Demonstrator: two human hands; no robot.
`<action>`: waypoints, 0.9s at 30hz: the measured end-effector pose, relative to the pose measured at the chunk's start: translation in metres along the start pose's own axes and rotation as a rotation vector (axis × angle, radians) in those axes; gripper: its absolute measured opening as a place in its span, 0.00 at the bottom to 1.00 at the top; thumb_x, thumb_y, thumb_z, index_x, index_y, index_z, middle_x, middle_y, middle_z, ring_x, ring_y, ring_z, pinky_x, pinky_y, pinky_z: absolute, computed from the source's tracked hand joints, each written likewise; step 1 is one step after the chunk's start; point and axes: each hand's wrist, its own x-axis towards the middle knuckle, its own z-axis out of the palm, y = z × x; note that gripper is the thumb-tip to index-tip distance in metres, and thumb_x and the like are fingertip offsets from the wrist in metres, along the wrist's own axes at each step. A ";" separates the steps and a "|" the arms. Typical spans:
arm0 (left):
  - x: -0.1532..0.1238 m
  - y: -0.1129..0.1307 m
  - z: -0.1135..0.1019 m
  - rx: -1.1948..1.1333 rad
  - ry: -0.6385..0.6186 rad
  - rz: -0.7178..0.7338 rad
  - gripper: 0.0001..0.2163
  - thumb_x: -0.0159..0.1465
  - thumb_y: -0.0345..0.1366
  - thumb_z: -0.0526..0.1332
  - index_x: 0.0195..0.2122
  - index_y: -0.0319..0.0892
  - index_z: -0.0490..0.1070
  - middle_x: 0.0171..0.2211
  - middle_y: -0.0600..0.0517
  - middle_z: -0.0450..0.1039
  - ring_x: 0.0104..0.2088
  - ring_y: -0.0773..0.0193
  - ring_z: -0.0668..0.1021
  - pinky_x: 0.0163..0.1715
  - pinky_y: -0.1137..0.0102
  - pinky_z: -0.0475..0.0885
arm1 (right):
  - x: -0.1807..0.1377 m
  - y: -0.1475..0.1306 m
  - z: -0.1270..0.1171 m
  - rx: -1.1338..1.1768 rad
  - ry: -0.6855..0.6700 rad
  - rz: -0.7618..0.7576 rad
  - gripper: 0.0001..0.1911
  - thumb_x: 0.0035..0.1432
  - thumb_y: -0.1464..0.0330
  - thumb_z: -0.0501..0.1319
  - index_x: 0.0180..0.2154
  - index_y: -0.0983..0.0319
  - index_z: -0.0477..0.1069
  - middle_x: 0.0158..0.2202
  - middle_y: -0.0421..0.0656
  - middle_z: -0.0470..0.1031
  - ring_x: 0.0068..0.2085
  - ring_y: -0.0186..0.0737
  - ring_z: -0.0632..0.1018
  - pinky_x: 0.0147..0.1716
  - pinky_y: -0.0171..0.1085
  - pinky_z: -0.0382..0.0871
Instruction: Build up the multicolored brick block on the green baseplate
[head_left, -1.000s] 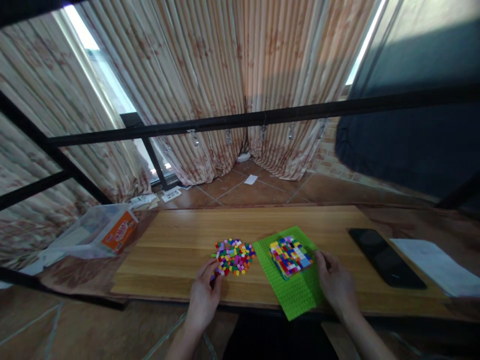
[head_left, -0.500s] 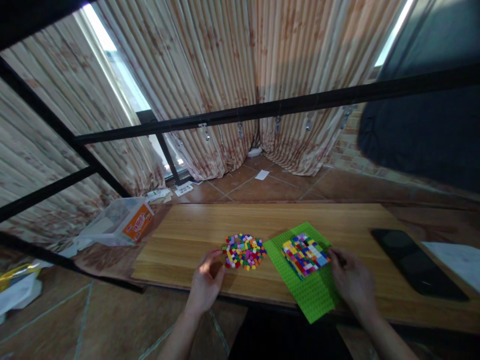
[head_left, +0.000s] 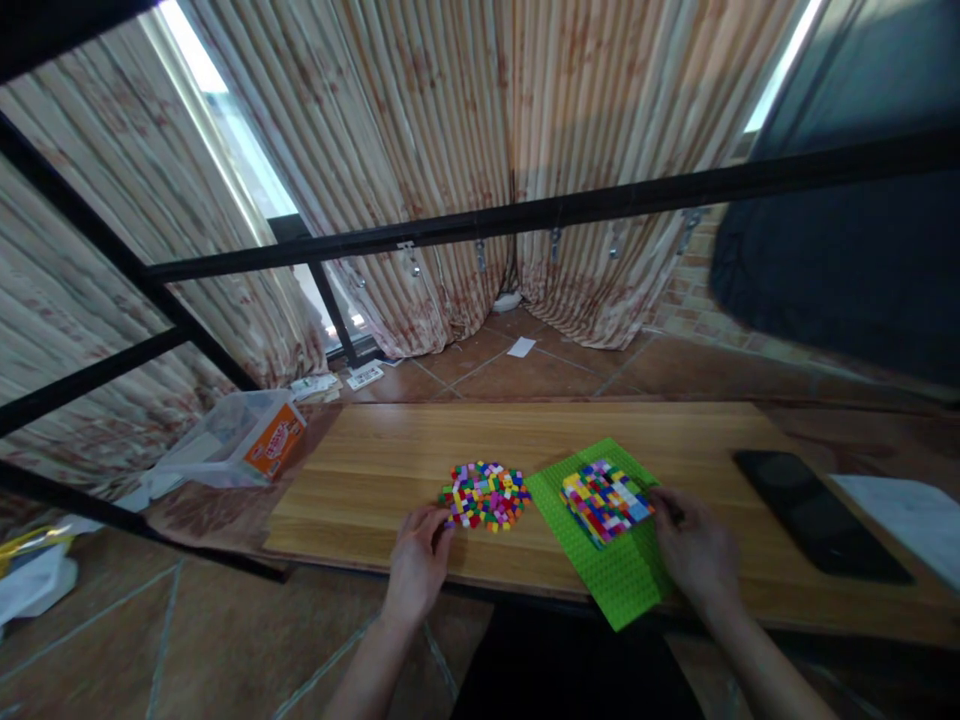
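A loose pile of small multicoloured toy bricks (head_left: 487,497) lies on the wooden table. At the pile's near left edge, my left hand (head_left: 420,550) has its thumb and fingers drawn together; what is between them, if anything, is too small to make out. To the right, a green baseplate (head_left: 626,585) lies at an angle, its near corner past the table's front edge. On it stands a block of stacked multicoloured bricks (head_left: 606,502). My right hand (head_left: 697,545) is closed at the block's right corner, fingertips against or just beside it. Its grip is partly hidden.
A black tablet-like slab (head_left: 817,515) lies on the wooden table (head_left: 360,460) at the right, beside white paper (head_left: 907,515). On the left is a clear plastic box (head_left: 232,435) with an orange label. A black metal bar (head_left: 465,222) crosses beyond the table, before curtains (head_left: 420,120).
My left hand's thumb and fingers have closed together at the pile's edge. My right hand stays at the brick block's right corner. The whole view has shifted slightly.
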 end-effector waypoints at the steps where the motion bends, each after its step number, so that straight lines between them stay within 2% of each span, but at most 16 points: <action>1: 0.003 0.000 0.002 0.007 -0.008 0.013 0.10 0.63 0.33 0.55 0.42 0.45 0.73 0.40 0.49 0.74 0.43 0.59 0.75 0.46 0.62 0.71 | 0.000 -0.001 0.000 0.000 0.000 -0.002 0.20 0.55 0.59 0.49 0.37 0.62 0.74 0.37 0.49 0.77 0.33 0.45 0.75 0.31 0.40 0.65; 8: 0.016 0.001 0.012 0.034 -0.019 0.051 0.12 0.63 0.31 0.54 0.44 0.44 0.73 0.38 0.49 0.74 0.42 0.60 0.75 0.44 0.63 0.71 | 0.000 -0.001 0.000 0.018 -0.010 -0.006 0.19 0.56 0.59 0.49 0.37 0.62 0.74 0.37 0.49 0.77 0.34 0.45 0.75 0.32 0.40 0.66; 16: 0.015 0.008 0.005 -0.097 0.005 0.008 0.12 0.65 0.36 0.52 0.45 0.44 0.73 0.38 0.49 0.74 0.41 0.61 0.76 0.43 0.64 0.71 | 0.001 -0.002 0.000 0.037 -0.008 -0.017 0.18 0.57 0.60 0.49 0.37 0.62 0.73 0.37 0.48 0.77 0.37 0.44 0.76 0.35 0.39 0.66; 20: 0.022 0.039 0.007 -0.201 0.018 0.030 0.10 0.65 0.38 0.53 0.39 0.43 0.73 0.35 0.50 0.75 0.37 0.62 0.77 0.38 0.67 0.72 | 0.001 -0.004 0.000 0.065 -0.015 -0.009 0.18 0.59 0.61 0.49 0.37 0.63 0.73 0.38 0.48 0.77 0.36 0.43 0.76 0.34 0.39 0.66; 27: 0.043 0.122 0.034 -0.226 -0.151 0.308 0.10 0.66 0.35 0.52 0.41 0.45 0.72 0.37 0.51 0.74 0.40 0.62 0.75 0.42 0.67 0.69 | 0.002 -0.009 0.000 0.149 0.001 0.000 0.15 0.58 0.63 0.50 0.36 0.62 0.73 0.36 0.47 0.76 0.36 0.41 0.76 0.35 0.38 0.66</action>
